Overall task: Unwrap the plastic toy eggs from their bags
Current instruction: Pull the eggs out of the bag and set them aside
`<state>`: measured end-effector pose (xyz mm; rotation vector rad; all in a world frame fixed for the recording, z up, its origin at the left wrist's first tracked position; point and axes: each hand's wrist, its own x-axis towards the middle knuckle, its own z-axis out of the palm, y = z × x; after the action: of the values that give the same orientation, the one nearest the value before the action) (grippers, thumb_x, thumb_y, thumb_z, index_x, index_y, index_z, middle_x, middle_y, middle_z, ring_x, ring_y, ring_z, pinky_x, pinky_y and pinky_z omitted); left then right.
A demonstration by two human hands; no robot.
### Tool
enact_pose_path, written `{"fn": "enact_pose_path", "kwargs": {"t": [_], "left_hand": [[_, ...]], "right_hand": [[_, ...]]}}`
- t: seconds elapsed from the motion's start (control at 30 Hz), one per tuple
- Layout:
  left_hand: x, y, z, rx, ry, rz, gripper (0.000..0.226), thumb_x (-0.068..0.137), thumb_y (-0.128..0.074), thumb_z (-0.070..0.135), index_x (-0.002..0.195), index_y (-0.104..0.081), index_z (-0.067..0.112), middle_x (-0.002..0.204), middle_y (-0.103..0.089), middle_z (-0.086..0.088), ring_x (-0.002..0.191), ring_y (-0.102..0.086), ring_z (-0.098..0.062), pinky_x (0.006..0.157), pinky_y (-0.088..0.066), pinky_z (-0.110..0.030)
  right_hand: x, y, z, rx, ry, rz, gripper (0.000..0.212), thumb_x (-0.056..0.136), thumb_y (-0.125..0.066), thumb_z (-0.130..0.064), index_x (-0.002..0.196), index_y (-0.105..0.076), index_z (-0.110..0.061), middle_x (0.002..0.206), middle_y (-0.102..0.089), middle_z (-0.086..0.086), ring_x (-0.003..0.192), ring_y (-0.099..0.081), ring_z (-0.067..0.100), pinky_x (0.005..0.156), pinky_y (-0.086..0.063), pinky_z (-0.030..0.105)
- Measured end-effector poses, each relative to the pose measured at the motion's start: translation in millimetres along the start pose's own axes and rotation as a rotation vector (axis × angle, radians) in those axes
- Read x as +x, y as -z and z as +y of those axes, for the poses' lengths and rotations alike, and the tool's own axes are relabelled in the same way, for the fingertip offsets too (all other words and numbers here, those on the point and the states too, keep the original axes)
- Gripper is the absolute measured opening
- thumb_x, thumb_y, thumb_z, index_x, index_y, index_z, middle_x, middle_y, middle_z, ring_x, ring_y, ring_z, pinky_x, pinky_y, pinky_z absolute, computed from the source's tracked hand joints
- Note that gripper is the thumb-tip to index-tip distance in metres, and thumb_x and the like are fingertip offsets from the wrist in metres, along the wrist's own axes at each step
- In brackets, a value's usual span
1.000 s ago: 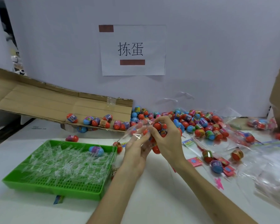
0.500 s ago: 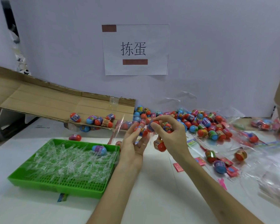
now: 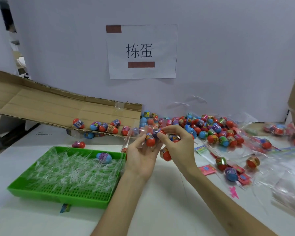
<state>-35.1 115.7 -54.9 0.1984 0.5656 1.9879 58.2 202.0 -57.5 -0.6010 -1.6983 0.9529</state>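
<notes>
In the head view, both hands are raised together over the white table (image 3: 160,210), in front of a heap of eggs (image 3: 209,128) that lies along the foot of the wall. The left hand (image 3: 141,159) is turned palm up with its fingers curled loosely; a red-bottomed egg (image 3: 149,139) is cradled against its fingertips, and a clear bag (image 3: 134,135) is draped over the fingers on the far side. The right hand (image 3: 175,147) is brought in from the right, and a purple-and-red egg (image 3: 157,132) is pinched between its thumb and forefinger, just above the egg in the left hand. Two more eggs are seen under the right hand, one at its fingers and one below the palm; whether they are gripped or merely lie behind it cannot be told.

To the left, a green tray (image 3: 58,196) is set on the table, filled with clear plastic strips, and a single blue egg (image 3: 103,156) is lying on top of them near the far rim. Behind the tray a cardboard flap (image 3: 46,108) is slanted down to the table, and several eggs are gathered along its lower edge. A paper sign (image 3: 141,51) is fixed to the wall above. Loose eggs, pink slips (image 3: 208,169) and empty bags are scattered on the right of the table.
</notes>
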Motion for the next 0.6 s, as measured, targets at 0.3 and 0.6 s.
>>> {"fn": "enact_pose_path", "kwargs": {"t": [0.3,0.6], "left_hand": [[-2.0,-3.6,-0.8,0.037,0.035,-0.046,0.041,0.094,-0.055,0.007,0.134,-0.063,0.008,0.125,-0.069,-0.027,0.118,-0.068,-0.038,0.100,-0.056,-0.047],[-0.1,-0.6,1.0,-0.064,-0.024,-0.093,0.059,0.083,-0.052,0.002,0.142,-0.055,0.008,0.135,-0.066,-0.022,0.124,-0.064,-0.037,0.110,-0.047,-0.049]], "right_hand": [[-1.8,-0.1,-2.1,-0.035,0.031,0.025,0.016,0.084,-0.084,-0.021,0.094,-0.073,-0.017,0.085,-0.072,-0.012,0.088,-0.067,0.000,0.078,-0.048,0.008],[5.4,7.3,-4.5,0.014,-0.055,0.162,0.016,0.085,-0.083,-0.022,0.093,-0.069,-0.021,0.088,-0.071,-0.009,0.087,-0.068,0.008,0.084,-0.057,0.025]]}}
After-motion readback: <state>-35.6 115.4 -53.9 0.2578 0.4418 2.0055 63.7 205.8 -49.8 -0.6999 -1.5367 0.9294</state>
